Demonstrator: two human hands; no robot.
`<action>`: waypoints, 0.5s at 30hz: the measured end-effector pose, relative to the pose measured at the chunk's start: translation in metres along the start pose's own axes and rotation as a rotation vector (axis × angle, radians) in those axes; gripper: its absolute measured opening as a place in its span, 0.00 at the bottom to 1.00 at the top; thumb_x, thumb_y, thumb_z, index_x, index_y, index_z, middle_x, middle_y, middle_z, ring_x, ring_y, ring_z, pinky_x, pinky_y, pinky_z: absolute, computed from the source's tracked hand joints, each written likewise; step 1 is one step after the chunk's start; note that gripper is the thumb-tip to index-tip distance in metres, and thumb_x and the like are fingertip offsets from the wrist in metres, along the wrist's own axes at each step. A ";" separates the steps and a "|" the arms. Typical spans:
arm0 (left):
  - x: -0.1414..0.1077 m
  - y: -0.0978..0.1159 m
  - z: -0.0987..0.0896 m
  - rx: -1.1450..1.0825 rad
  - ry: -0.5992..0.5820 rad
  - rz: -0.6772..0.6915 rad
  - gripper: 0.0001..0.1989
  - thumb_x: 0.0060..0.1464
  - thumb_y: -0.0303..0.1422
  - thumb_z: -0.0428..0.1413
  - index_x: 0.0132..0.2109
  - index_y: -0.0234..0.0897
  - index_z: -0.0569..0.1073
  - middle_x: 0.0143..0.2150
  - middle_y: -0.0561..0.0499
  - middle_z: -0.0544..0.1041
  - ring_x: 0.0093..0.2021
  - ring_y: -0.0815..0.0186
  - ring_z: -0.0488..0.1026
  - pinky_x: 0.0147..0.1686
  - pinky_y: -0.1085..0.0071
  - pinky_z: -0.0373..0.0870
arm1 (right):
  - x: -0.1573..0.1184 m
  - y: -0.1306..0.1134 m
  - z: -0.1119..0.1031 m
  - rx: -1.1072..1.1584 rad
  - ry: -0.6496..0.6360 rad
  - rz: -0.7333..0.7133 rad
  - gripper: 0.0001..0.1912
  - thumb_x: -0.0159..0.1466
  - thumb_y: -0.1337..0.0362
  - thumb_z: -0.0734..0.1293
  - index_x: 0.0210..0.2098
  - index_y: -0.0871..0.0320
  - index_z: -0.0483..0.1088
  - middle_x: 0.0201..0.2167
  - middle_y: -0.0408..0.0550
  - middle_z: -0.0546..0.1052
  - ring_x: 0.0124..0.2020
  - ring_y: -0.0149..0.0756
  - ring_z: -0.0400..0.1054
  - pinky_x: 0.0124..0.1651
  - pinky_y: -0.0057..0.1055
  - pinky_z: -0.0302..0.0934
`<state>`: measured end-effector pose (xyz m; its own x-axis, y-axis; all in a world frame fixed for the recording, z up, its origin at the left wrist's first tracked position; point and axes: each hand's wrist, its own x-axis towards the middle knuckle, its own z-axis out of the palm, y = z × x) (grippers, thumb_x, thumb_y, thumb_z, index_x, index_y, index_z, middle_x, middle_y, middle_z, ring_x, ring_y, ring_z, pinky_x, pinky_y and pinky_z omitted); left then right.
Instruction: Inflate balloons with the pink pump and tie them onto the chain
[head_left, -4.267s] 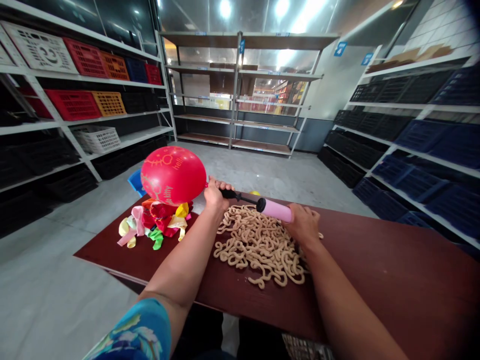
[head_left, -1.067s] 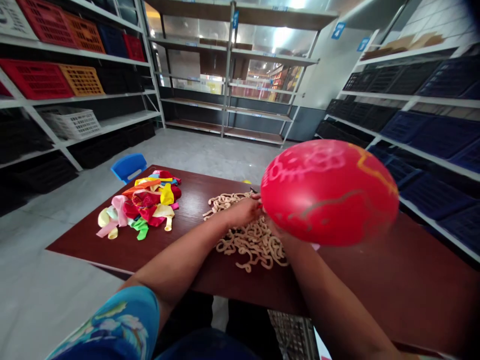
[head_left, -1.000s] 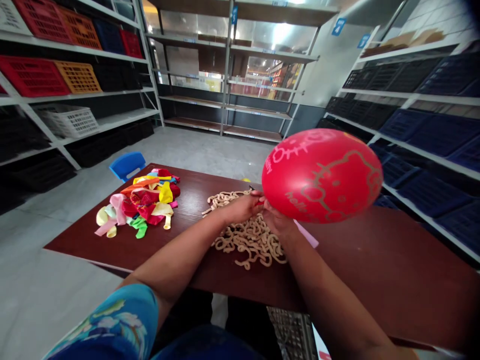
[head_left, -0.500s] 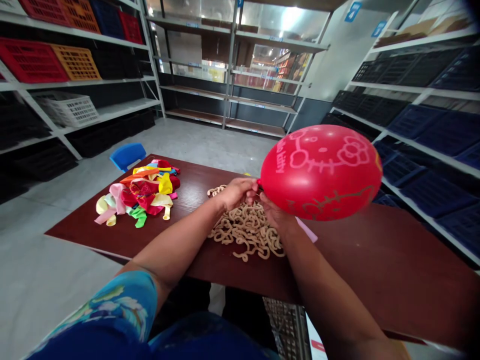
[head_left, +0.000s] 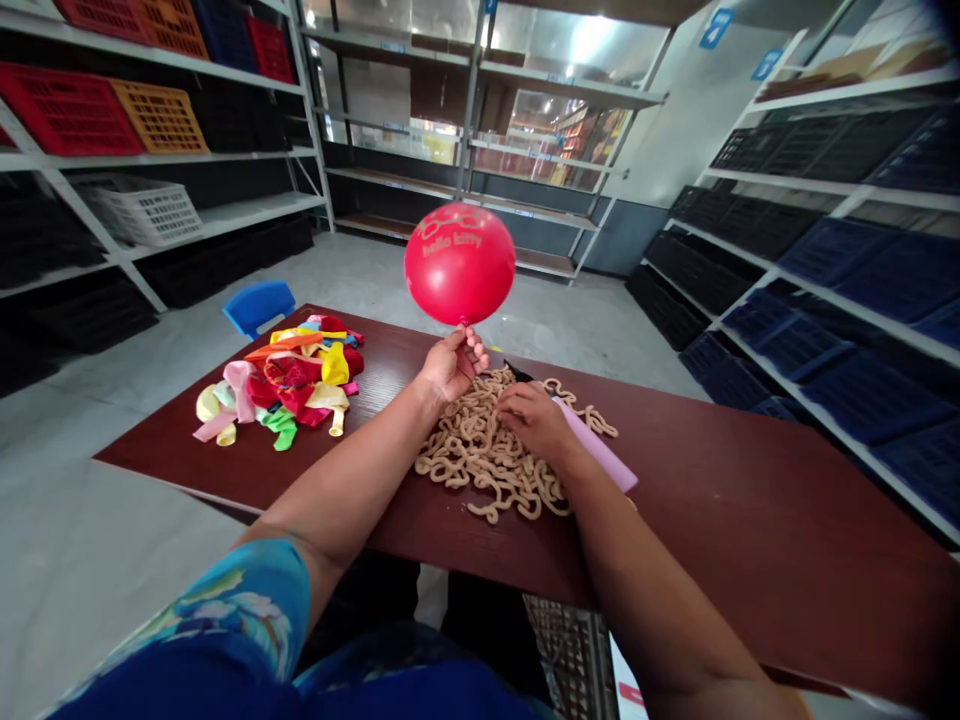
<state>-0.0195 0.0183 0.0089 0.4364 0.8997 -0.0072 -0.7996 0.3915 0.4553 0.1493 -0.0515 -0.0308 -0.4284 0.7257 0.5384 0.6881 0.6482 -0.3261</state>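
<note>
My left hand [head_left: 456, 368] is closed, its fingers pinching the neck of a red inflated balloon [head_left: 459, 268] with "hello kitty" print. The balloon stands above the hand, over the table's far side. Lower and to the right, my right hand [head_left: 531, 412] rests at a heap of tan, curly, cord-like pieces [head_left: 480, 440]. Its fingers are drawn together on the heap, and what lies between them is hidden. Beneath this hand and forearm lies a light purple balloon pump [head_left: 596, 445] with a black tip [head_left: 517, 371], partly covered.
A pile of limp, uninflated balloons [head_left: 289, 380] in several colours lies at the left of the dark wooden table [head_left: 720, 510]. Behind it is a blue chair [head_left: 260, 307]. Shelves with crates [head_left: 161, 115] stand left and right; a metal rack [head_left: 465, 120] stands at the back.
The balloon has swung from the right to above my left hand, now pointing away from me. My right hand has left the balloon's neck and dropped to the tan heap.
</note>
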 end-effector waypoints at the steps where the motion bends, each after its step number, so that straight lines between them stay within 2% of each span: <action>1: 0.001 -0.001 -0.001 0.018 0.005 -0.005 0.09 0.58 0.30 0.46 0.29 0.34 0.63 0.21 0.56 0.64 0.20 0.75 0.66 0.24 0.77 0.66 | 0.000 -0.001 -0.002 0.055 0.064 0.037 0.05 0.58 0.66 0.64 0.31 0.55 0.73 0.34 0.46 0.74 0.38 0.34 0.66 0.43 0.35 0.61; 4: 0.002 -0.002 -0.003 0.098 0.015 -0.049 0.08 0.57 0.31 0.47 0.30 0.34 0.64 0.21 0.55 0.65 0.20 0.76 0.66 0.18 0.81 0.61 | -0.001 -0.006 -0.007 0.268 0.233 0.236 0.08 0.59 0.62 0.63 0.35 0.55 0.72 0.34 0.46 0.75 0.31 0.31 0.69 0.35 0.32 0.64; 6: 0.001 -0.003 -0.002 0.186 0.037 -0.099 0.08 0.56 0.32 0.49 0.30 0.33 0.64 0.22 0.54 0.67 0.19 0.76 0.65 0.15 0.82 0.57 | -0.002 -0.010 -0.009 0.447 0.288 0.402 0.10 0.59 0.59 0.63 0.37 0.56 0.71 0.28 0.44 0.75 0.22 0.29 0.67 0.26 0.30 0.64; 8: -0.002 -0.005 0.001 0.296 0.054 -0.163 0.08 0.56 0.32 0.50 0.30 0.33 0.64 0.25 0.52 0.71 0.17 0.77 0.64 0.13 0.82 0.55 | -0.002 -0.011 -0.009 0.599 0.323 0.512 0.13 0.58 0.57 0.64 0.39 0.57 0.70 0.23 0.43 0.74 0.19 0.29 0.67 0.23 0.29 0.65; 12: -0.008 -0.010 0.006 0.487 0.002 -0.269 0.09 0.57 0.34 0.49 0.31 0.33 0.64 0.34 0.45 0.76 0.15 0.78 0.61 0.12 0.81 0.56 | -0.001 -0.011 -0.007 0.674 0.428 0.538 0.13 0.56 0.56 0.66 0.36 0.58 0.70 0.27 0.45 0.76 0.25 0.32 0.71 0.31 0.33 0.69; 15: -0.011 -0.014 0.008 0.582 -0.014 -0.302 0.09 0.57 0.33 0.47 0.31 0.33 0.63 0.33 0.44 0.76 0.15 0.77 0.62 0.13 0.80 0.60 | -0.001 -0.009 -0.007 0.606 0.540 0.504 0.11 0.56 0.58 0.66 0.35 0.57 0.70 0.30 0.46 0.77 0.28 0.33 0.72 0.35 0.35 0.69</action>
<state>-0.0096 0.0011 0.0093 0.6154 0.7624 -0.2003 -0.2887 0.4544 0.8427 0.1481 -0.0593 -0.0226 0.2676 0.8459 0.4613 0.2328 0.4079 -0.8829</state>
